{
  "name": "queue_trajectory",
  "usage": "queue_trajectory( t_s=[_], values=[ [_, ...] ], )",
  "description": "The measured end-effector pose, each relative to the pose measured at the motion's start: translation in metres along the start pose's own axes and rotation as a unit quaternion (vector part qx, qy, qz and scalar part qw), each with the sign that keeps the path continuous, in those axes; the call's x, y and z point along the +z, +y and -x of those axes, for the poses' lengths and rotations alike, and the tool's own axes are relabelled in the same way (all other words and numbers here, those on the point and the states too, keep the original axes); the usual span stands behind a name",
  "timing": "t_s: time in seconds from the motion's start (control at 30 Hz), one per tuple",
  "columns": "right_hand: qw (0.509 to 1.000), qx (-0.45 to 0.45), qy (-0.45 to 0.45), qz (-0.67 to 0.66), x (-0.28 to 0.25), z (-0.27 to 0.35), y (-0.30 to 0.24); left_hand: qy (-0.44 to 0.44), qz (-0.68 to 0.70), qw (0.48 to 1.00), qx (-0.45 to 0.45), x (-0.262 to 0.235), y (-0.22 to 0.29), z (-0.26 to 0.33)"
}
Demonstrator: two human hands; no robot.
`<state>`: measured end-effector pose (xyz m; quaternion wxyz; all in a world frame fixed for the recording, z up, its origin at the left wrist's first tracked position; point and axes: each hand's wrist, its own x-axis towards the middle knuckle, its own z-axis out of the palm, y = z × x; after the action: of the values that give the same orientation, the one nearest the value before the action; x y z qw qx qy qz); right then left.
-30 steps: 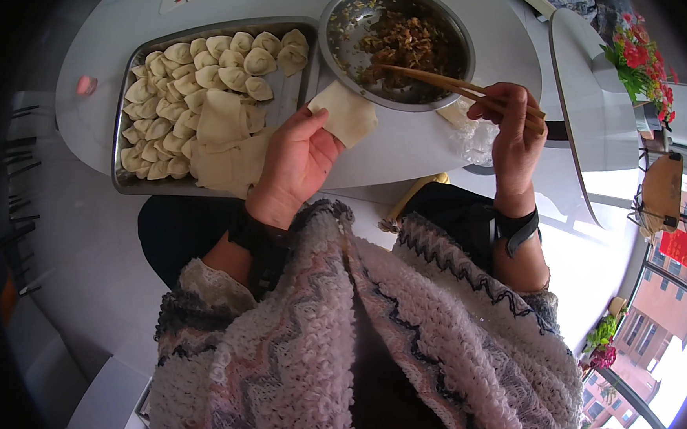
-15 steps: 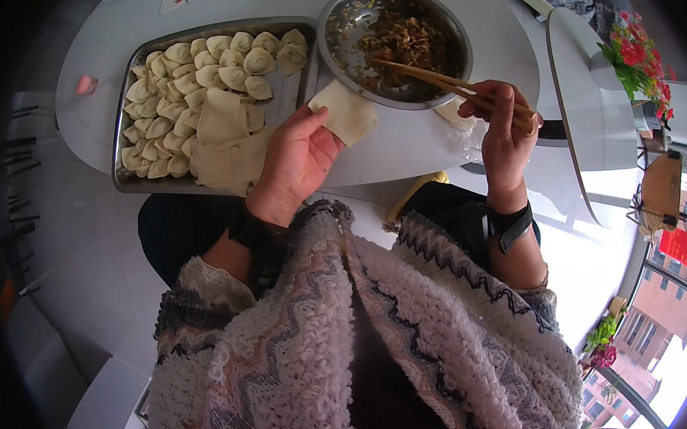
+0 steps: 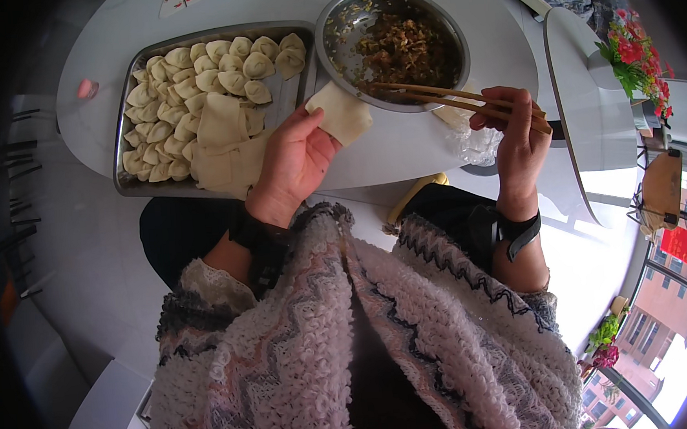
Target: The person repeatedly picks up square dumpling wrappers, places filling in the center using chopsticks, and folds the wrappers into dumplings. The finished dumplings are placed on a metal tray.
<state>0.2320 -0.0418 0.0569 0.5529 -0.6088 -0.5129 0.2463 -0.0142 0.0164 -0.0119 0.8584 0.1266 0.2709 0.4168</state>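
Observation:
My left hand point(image 3: 293, 162) holds a pale square dough wrapper point(image 3: 343, 114) by its edge, just in front of the metal tray. My right hand point(image 3: 518, 137) grips a pair of wooden chopsticks point(image 3: 446, 98) whose tips reach into the dark minced filling point(image 3: 404, 49) in a round steel bowl point(image 3: 333, 50). The rectangular metal tray point(image 3: 125, 184) holds several folded dumplings point(image 3: 216, 65) and a stack of flat wrappers point(image 3: 225, 143).
Tray and bowl stand on a white oval table point(image 3: 403, 152). A crumpled clear plastic bag point(image 3: 477, 143) lies by my right hand. A white chair back point(image 3: 593, 113) and red flowers point(image 3: 632, 51) are at the right. Grey floor lies to the left.
My right hand has moved the chopsticks slightly down and left, with their tips staying in the bowl's filling. My left hand keeps the wrapper in the same place.

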Motion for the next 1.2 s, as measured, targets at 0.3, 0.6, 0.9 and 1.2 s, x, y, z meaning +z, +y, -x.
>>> queue_trajectory(
  t_s=[0.3, 0.6, 0.9, 1.2],
  values=[
    [0.999, 0.035, 0.017, -0.036, 0.006, -0.001, 0.012, 0.014, 0.003, 1.000, 0.026, 0.002, 0.004, -0.001],
    [0.990, 0.067, -0.008, -0.124, 0.011, 0.001, 0.021, -0.002, 0.007, 0.999, 0.035, 0.002, 0.008, -0.004],
    [0.976, 0.090, 0.003, -0.200, -0.001, -0.001, 0.024, -0.007, 0.024, 1.000, 0.012, -0.004, 0.008, -0.005],
    [0.977, 0.066, 0.055, -0.197, -0.005, 0.001, 0.016, -0.031, 0.052, 0.998, -0.004, -0.004, 0.010, -0.004]
  ],
)
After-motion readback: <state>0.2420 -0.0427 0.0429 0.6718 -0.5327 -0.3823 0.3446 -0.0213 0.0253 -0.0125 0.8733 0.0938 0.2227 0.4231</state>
